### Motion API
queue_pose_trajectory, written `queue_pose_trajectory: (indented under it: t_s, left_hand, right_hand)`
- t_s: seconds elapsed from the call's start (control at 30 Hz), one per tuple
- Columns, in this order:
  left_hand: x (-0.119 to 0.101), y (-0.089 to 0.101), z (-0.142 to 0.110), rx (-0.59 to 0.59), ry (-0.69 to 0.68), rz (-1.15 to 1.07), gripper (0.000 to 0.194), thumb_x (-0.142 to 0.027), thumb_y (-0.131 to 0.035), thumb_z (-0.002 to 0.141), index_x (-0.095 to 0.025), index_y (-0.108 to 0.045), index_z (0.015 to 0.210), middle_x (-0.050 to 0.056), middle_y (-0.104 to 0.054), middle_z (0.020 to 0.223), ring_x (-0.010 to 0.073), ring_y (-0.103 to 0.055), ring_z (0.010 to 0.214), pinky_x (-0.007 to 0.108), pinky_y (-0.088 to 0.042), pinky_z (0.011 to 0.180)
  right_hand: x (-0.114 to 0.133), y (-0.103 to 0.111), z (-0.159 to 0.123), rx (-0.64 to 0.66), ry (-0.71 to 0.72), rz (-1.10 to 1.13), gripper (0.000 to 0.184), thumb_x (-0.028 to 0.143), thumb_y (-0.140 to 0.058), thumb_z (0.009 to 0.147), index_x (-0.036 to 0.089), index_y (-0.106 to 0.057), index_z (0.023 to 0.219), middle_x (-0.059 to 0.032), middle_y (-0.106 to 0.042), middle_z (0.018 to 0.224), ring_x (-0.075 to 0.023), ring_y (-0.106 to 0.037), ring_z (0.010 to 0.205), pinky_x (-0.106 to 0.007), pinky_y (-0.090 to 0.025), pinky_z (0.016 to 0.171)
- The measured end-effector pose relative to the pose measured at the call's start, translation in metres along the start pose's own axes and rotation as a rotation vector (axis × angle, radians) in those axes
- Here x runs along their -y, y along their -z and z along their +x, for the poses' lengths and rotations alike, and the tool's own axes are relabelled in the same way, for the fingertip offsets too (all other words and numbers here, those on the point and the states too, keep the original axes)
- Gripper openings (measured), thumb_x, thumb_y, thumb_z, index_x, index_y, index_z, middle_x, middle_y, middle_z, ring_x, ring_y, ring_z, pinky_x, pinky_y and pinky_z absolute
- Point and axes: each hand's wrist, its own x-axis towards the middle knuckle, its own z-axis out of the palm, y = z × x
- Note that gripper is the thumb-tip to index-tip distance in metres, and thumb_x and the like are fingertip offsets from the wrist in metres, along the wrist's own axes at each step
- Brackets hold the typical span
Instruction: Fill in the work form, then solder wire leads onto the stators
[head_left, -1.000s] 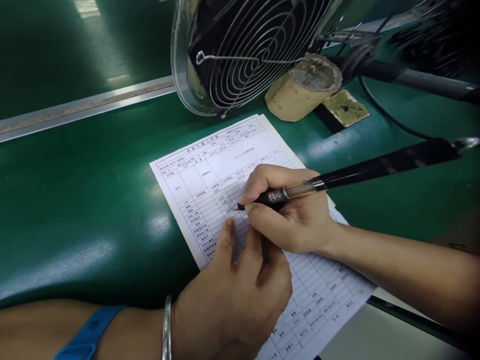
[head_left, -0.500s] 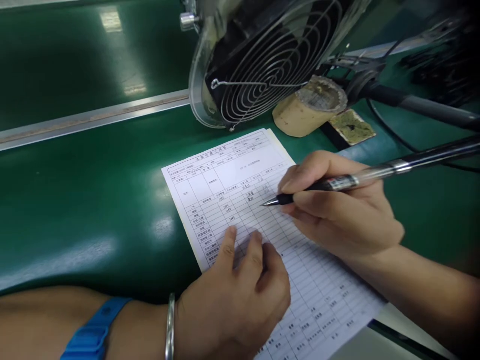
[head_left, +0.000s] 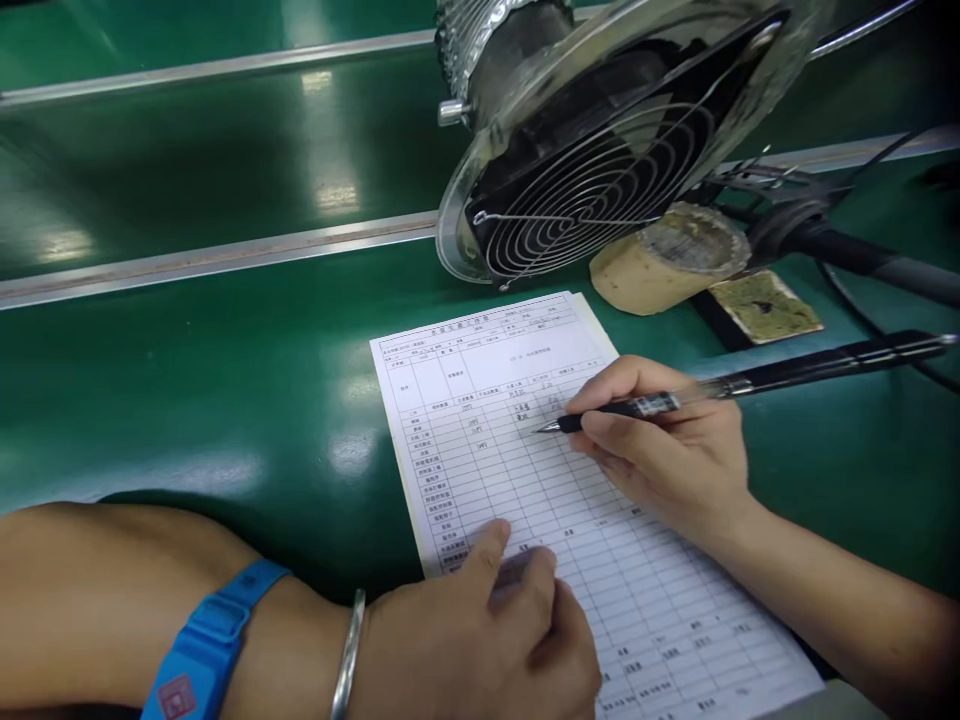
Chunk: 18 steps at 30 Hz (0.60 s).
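A printed form [head_left: 600, 560] with a ruled table and some handwritten entries lies slantwise on the green work surface. My right hand [head_left: 667, 430] grips a black-and-clear pen [head_left: 810, 372] between thumb and fingers. The pen's tip points at the upper rows of the form; whether it touches the paper I cannot tell. Resting on the lower left part of the form is my left hand [head_left: 495, 630], its fingers apart and nothing held in it. A blue wrist strap [head_left: 214, 635] and a silver bangle [head_left: 349, 650] are on my left wrist.
Just beyond the form hangs a fan with a wire guard [head_left: 581, 220], joined to a ribbed silver hose [head_left: 487, 30]. Behind the form stand a beige round container [head_left: 637, 275] and a yellowish sponge [head_left: 765, 305] in a dark holder. A metal strip [head_left: 225, 262] crosses the green surface [head_left: 225, 380].
The view has shifted, so the fan and form sit lower and further right. My left hand has slid down the form. My right hand still holds the pen near the same rows.
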Motion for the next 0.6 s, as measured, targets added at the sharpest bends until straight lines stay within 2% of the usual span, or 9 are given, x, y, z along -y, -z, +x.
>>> queue_pose_trajectory:
  t_s: [0.1,0.27,0.4,0.6]
  left_hand:
    - [0.004,-0.001,0.006,-0.006,-0.010,-0.044,0.031,-0.018,-0.041,0.096,-0.025,-0.067,0.111,0.002,-0.065,0.114,0.0245,-0.061,0.106,0.045,-0.057,0.087]
    - [0.029,-0.006,0.027,0.056,-0.048,-0.099,0.039,-0.018,-0.031,0.096,-0.013,-0.062,0.119,0.013,-0.060,0.121,0.0315,-0.058,0.111,0.059,-0.048,0.097]
    - [0.036,-0.018,0.036,-0.051,-0.045,-0.069,0.032,-0.014,-0.038,0.093,-0.011,-0.064,0.111,0.012,-0.063,0.114,0.0288,-0.062,0.100,0.057,-0.051,0.092]
    - [0.030,-0.039,0.035,-0.218,0.005,-0.018,0.024,-0.019,-0.045,0.094,-0.014,-0.066,0.104,0.007,-0.066,0.106,0.0288,-0.062,0.101,0.054,-0.053,0.090]
  right_hand:
    - [0.000,-0.001,0.000,0.023,0.025,0.027,0.009,0.013,-0.064,0.074,0.020,-0.065,0.070,0.0013,-0.058,0.052,-0.0126,-0.053,0.047,-0.024,-0.037,0.041]
    - [0.003,-0.004,0.001,0.025,0.041,-0.013,0.010,0.014,-0.061,0.076,0.019,-0.061,0.068,0.0023,-0.058,0.053,-0.0111,-0.052,0.046,-0.022,-0.038,0.041]
    - [0.006,-0.005,0.003,-0.015,0.070,-0.120,0.008,0.012,-0.057,0.071,0.018,-0.062,0.069,0.0012,-0.060,0.056,-0.0115,-0.054,0.047,-0.022,-0.040,0.042]
    - [0.012,-0.005,0.003,-0.015,0.163,-0.227,0.008,0.013,-0.055,0.070,0.018,-0.060,0.067,0.0002,-0.060,0.055,-0.0112,-0.053,0.047,-0.021,-0.040,0.039]
